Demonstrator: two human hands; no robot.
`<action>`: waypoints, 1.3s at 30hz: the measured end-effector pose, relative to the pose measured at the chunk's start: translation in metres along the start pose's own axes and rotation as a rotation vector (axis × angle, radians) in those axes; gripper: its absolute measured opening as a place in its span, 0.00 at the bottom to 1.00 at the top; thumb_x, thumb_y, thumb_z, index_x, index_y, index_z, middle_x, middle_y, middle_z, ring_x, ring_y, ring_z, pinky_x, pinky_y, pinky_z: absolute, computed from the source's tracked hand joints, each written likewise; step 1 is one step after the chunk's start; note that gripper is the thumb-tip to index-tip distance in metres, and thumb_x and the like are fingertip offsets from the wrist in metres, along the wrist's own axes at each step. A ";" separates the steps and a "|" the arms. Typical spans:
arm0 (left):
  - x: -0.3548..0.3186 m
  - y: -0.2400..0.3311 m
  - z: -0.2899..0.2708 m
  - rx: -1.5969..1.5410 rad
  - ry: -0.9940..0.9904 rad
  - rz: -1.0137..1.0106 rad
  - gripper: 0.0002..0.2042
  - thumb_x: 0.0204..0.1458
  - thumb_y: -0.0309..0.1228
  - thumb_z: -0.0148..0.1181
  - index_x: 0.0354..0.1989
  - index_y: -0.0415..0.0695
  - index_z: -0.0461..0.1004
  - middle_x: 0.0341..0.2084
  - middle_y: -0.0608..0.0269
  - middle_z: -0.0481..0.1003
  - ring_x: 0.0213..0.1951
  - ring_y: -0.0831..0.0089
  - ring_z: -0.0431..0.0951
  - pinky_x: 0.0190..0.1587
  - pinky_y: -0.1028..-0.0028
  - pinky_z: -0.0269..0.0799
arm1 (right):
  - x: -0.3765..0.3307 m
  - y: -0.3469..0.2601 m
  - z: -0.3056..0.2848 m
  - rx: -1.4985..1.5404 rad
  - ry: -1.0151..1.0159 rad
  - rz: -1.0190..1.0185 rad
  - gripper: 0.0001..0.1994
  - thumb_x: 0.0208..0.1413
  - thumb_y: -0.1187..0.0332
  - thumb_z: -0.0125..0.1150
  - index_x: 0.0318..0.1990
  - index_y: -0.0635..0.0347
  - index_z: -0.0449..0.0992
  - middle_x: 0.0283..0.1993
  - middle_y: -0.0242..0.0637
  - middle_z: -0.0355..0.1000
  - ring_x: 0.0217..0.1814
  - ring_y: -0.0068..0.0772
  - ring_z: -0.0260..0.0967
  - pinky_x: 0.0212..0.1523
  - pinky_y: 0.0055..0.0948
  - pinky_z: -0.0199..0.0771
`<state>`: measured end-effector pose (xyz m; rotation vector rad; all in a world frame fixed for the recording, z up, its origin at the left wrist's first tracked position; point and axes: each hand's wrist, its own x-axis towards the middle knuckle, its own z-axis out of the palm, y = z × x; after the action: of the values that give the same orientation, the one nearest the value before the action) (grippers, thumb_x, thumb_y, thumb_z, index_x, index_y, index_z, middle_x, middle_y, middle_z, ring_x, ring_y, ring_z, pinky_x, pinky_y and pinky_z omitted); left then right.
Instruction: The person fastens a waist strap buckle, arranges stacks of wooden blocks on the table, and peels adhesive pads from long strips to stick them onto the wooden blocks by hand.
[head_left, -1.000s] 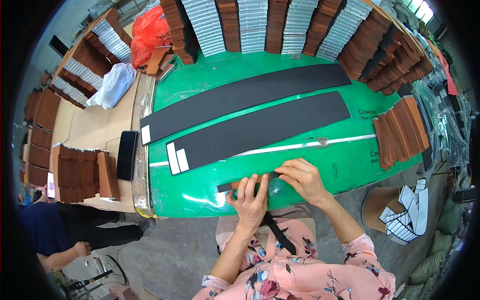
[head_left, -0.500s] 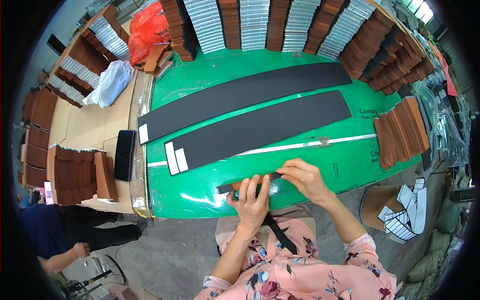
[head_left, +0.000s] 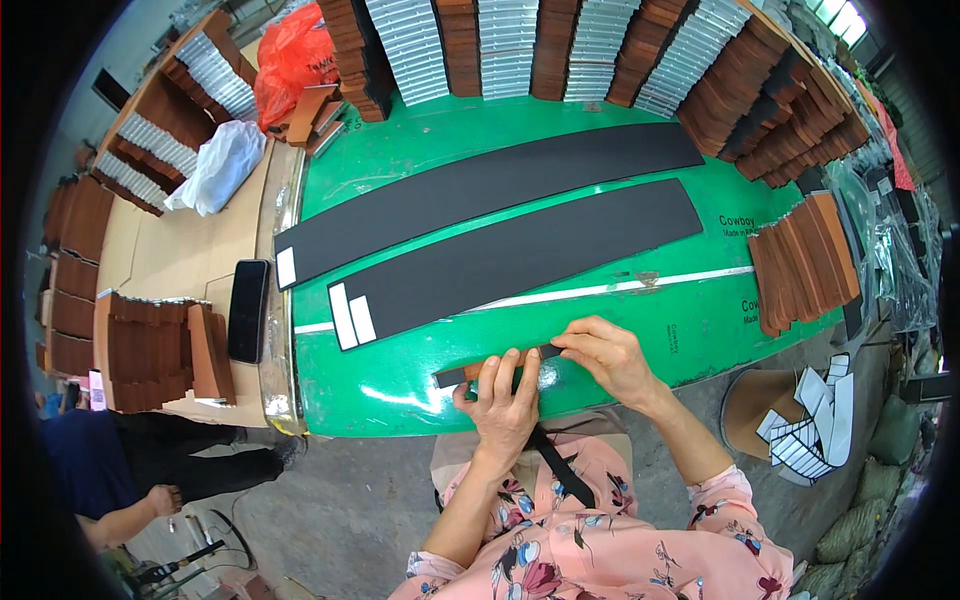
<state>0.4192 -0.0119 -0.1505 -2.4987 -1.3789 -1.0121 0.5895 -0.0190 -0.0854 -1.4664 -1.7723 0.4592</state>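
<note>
Close to the table's near edge lies a narrow brown strip with black ends. My left hand is closed over its middle, with the fingers bent across it and hiding part of it. At the strip's right end, my right hand pinches the black tip between thumb and fingers. Beyond my hands, two long black sheets lie side by side across the green table top. White patches mark their left ends. What lies under my left palm is hidden.
Stacks of brown and silver pieces line the table's back. A brown stack stands right, another left beside a phone. A bin with white offcuts is on the floor at right. Another person's hand shows lower left.
</note>
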 end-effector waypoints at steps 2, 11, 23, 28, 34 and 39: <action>0.000 0.000 -0.001 0.002 -0.004 0.000 0.17 0.44 0.33 0.60 0.46 0.59 0.73 0.48 0.72 0.66 0.54 0.75 0.60 0.56 0.55 0.41 | 0.000 0.000 0.000 -0.001 0.001 0.000 0.12 0.40 0.78 0.64 0.36 0.64 0.76 0.34 0.39 0.70 0.36 0.36 0.70 0.33 0.29 0.73; -0.001 0.000 -0.002 0.005 -0.009 0.002 0.17 0.45 0.33 0.59 0.46 0.60 0.73 0.48 0.72 0.66 0.54 0.74 0.60 0.54 0.56 0.44 | -0.001 0.000 0.000 0.000 -0.007 -0.019 0.12 0.41 0.79 0.64 0.37 0.64 0.76 0.36 0.40 0.70 0.37 0.35 0.71 0.33 0.27 0.73; 0.001 0.000 -0.001 0.028 -0.001 0.005 0.18 0.43 0.33 0.60 0.46 0.57 0.73 0.49 0.70 0.65 0.55 0.71 0.60 0.52 0.57 0.46 | -0.006 0.010 -0.014 0.363 0.113 0.332 0.15 0.49 0.77 0.58 0.47 0.62 0.73 0.49 0.40 0.69 0.44 0.32 0.71 0.41 0.27 0.73; 0.000 0.001 0.003 0.003 -0.021 0.021 0.19 0.42 0.32 0.61 0.47 0.57 0.73 0.49 0.67 0.64 0.55 0.67 0.59 0.52 0.57 0.47 | -0.018 0.007 -0.002 -0.245 0.067 -0.125 0.18 0.44 0.77 0.57 0.46 0.57 0.73 0.49 0.39 0.67 0.45 0.40 0.69 0.40 0.30 0.74; 0.012 0.012 -0.007 0.045 0.020 0.068 0.17 0.43 0.28 0.61 0.44 0.57 0.74 0.47 0.63 0.65 0.53 0.63 0.61 0.51 0.59 0.50 | -0.023 0.001 0.003 -0.315 0.122 -0.149 0.17 0.41 0.76 0.55 0.43 0.56 0.73 0.47 0.37 0.67 0.45 0.38 0.68 0.43 0.31 0.72; 0.007 0.007 -0.007 0.073 0.036 0.085 0.15 0.44 0.27 0.59 0.42 0.52 0.74 0.47 0.59 0.64 0.52 0.59 0.61 0.49 0.57 0.52 | -0.022 0.016 0.016 0.265 0.122 0.083 0.15 0.46 0.72 0.60 0.44 0.58 0.72 0.48 0.37 0.67 0.44 0.40 0.68 0.40 0.32 0.72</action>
<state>0.4236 -0.0141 -0.1396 -2.4510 -1.2641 -0.9671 0.5886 -0.0325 -0.1141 -1.3539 -1.4966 0.6091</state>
